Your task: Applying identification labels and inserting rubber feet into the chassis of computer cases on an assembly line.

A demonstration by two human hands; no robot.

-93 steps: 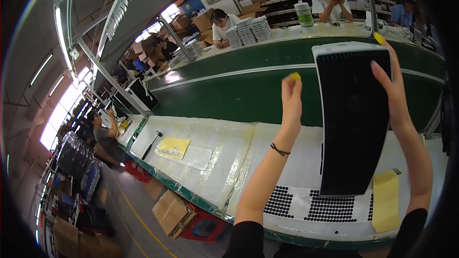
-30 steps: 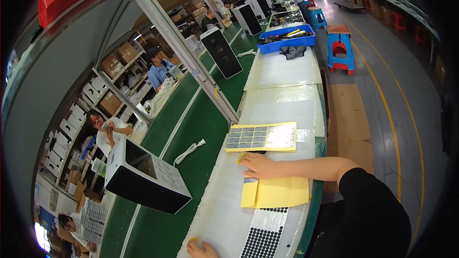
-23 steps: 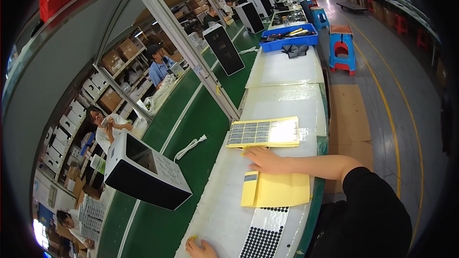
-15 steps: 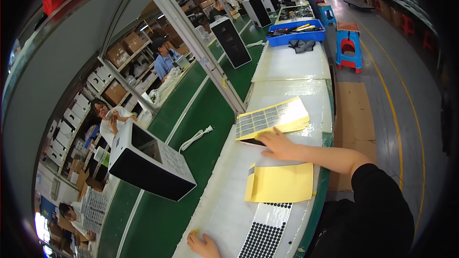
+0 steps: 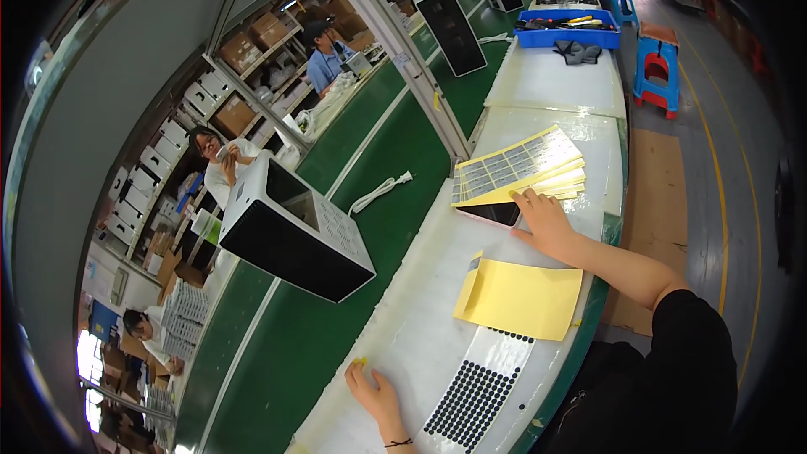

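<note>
My left hand [image 5: 377,397] rests low over the white-covered bench edge, fingers and thumb spread; a small yellow bit [image 5: 361,361] shows at its fingertips. With fingers apart, my right hand [image 5: 545,223] touches the near edge of a fanned stack of yellow-backed label sheets [image 5: 525,164]. Partly under that stack lies a phone [image 5: 492,213] with a dark screen, close to the right thumb. Nearer me are a folded yellow sheet [image 5: 521,298] and, partly beneath it, a white sheet of round black stickers [image 5: 475,399].
A white and black box-shaped appliance [image 5: 298,235] stands on the green conveyor [image 5: 294,345], its white power cord [image 5: 380,193] beside it. A metal post [image 5: 403,59] rises at the bench edge. Farther off are a blue tool tray [image 5: 567,37], grey gloves [image 5: 577,52] and people across the line.
The view has shifted. The label sheets are more fanned out and more of the phone shows. My left hand has moved farther forward along the bench.
</note>
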